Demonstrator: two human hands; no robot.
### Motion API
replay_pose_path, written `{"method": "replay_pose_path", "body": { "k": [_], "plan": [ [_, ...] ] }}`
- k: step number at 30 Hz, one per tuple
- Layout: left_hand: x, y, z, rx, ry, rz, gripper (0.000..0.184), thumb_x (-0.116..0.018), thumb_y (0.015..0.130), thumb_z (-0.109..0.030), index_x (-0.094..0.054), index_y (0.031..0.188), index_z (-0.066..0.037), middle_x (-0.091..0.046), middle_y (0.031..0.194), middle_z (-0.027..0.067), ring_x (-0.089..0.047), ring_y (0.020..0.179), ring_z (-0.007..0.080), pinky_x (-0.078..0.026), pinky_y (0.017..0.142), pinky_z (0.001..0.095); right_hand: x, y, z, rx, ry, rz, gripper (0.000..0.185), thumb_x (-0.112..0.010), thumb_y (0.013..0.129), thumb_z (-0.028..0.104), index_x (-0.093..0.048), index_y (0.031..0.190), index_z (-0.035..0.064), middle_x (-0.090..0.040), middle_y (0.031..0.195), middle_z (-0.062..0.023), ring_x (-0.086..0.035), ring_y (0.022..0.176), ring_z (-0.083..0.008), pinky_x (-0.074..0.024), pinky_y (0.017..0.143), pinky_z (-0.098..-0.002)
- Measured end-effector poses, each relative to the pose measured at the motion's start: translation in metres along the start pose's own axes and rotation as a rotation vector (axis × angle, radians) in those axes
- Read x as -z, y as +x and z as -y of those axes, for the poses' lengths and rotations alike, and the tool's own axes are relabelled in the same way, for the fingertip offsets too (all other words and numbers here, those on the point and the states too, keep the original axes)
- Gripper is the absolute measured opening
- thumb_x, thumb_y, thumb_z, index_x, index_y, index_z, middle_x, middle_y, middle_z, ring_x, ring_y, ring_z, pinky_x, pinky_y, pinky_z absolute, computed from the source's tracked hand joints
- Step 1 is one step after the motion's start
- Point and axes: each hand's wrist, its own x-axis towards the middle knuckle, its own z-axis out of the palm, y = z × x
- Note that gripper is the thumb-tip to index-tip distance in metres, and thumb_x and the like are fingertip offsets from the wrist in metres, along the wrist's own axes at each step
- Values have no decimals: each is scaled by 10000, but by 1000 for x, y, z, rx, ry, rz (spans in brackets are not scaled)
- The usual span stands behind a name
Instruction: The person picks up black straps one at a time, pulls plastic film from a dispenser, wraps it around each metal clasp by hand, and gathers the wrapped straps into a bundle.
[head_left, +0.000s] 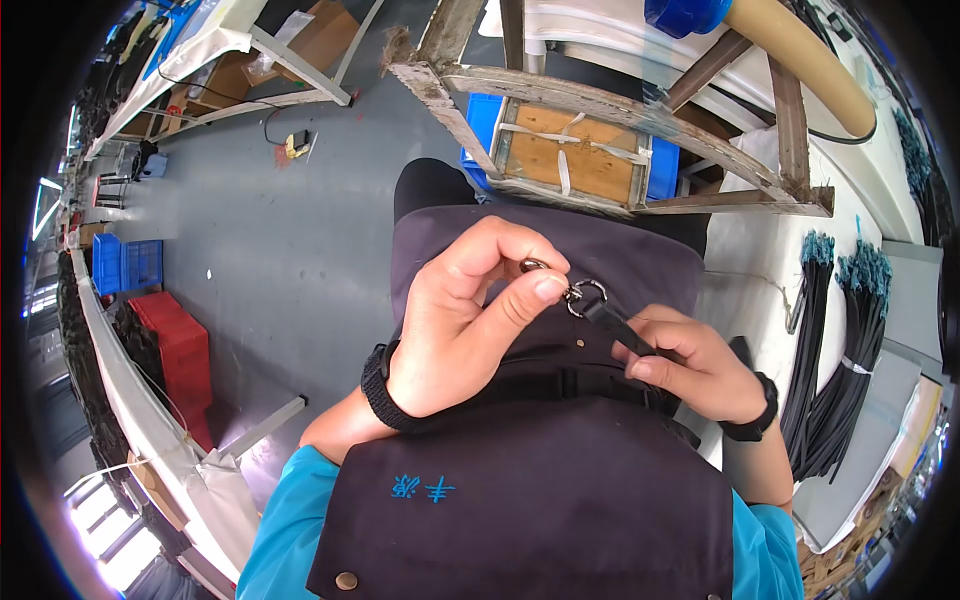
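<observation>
My left hand pinches a small shiny dark-metal clasp between thumb and fingers, hiding part of it. Just beyond the thumb, a metal ring sits at the end of a black strap. Clasp and ring meet near the thumb tip; I cannot tell exactly how they join. The fingers of my right hand are closed around the strap a little below the ring. Both hands are over my lap, above a dark apron.
To the right, bundles of black straps with teal ends lie on a white-covered surface. Ahead stands a worn metal frame over a wooden board. A red bin and blue crate stand left on the grey floor.
</observation>
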Motion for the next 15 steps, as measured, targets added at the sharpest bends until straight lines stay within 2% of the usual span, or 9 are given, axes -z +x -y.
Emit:
{"method": "replay_pose_path", "body": {
  "k": [1, 3, 4, 6, 7, 9, 10, 15],
  "plan": [
    [1, -1, 0, 2, -2, -3, 109, -586, 914, -83, -562, 988, -7, -579, 880, 33, -542, 788, 74, -451, 708, 220, 5, -5, 3, -68, -149, 3, 193, -649, 855, 169, -586, 920, -2, -562, 1074, -123, -560, 934, -220, -441, 787, -311],
    [0, -2, -1, 81, 126, 89, 96, -585, 912, -70, -559, 977, -3, -577, 876, 27, -537, 788, 65, -452, 721, 217, -3, -5, 12, 4, -458, -249, 315, -718, 786, 164, -568, 1018, 12, -548, 1134, -140, -569, 1000, -249, -446, 844, -323],
    [-5, -3, -9, 236, 84, 85, 83, -587, 908, -57, -561, 964, 0, -575, 879, 27, -539, 794, 66, -456, 736, 222, -9, -2, 14, -2, -458, -254, 315, -718, 786, 164, -568, 1018, 12, -548, 1134, -140, -569, 1000, -249, -446, 844, -323],
    [-11, -3, 0, 194, 68, 114, 86, -593, 904, -55, -560, 962, -1, -574, 878, 27, -541, 795, 69, -457, 739, 225, -24, 9, 21, 174, -157, -419, 463, -778, 716, 149, -542, 1093, 22, -522, 1182, -164, -564, 1050, -271, -446, 896, -348],
    [-13, -3, 3, 153, 55, 130, 88, -599, 901, -54, -560, 960, -2, -574, 878, 27, -543, 797, 72, -458, 741, 228, -33, 15, 21, 226, -110, -449, 468, -788, 704, 101, -545, 1096, 25, -565, 1113, -150, -609, 949, -253, -498, 825, -328],
    [-12, -3, 3, 154, 64, 140, 88, -607, 894, -49, -565, 956, -3, -575, 878, 29, -549, 806, 79, -462, 753, 234, -38, 15, 16, 227, -224, -461, 420, -768, 731, 76, -550, 1088, 32, -607, 1017, -122, -645, 820, -218, -537, 692, -288],
    [-10, -3, 2, 130, 87, 155, 84, -607, 893, -49, -568, 951, -1, -577, 876, 31, -551, 804, 81, -464, 752, 234, -41, 17, 14, 281, -255, -525, 378, -754, 746, 56, -563, 1071, 39, -631, 914, -92, -653, 729, -187, -537, 598, -254],
    [-1, -4, -5, 142, 221, 214, 75, -600, 898, -51, -574, 937, 7, -590, 868, 38, -559, 798, 86, -471, 743, 236, -40, 16, 14, 278, -290, -515, 349, -774, 720, 72, -600, 1020, 40, -627, 784, -82, -624, 655, -191, -487, 524, -269]
  ]
}}
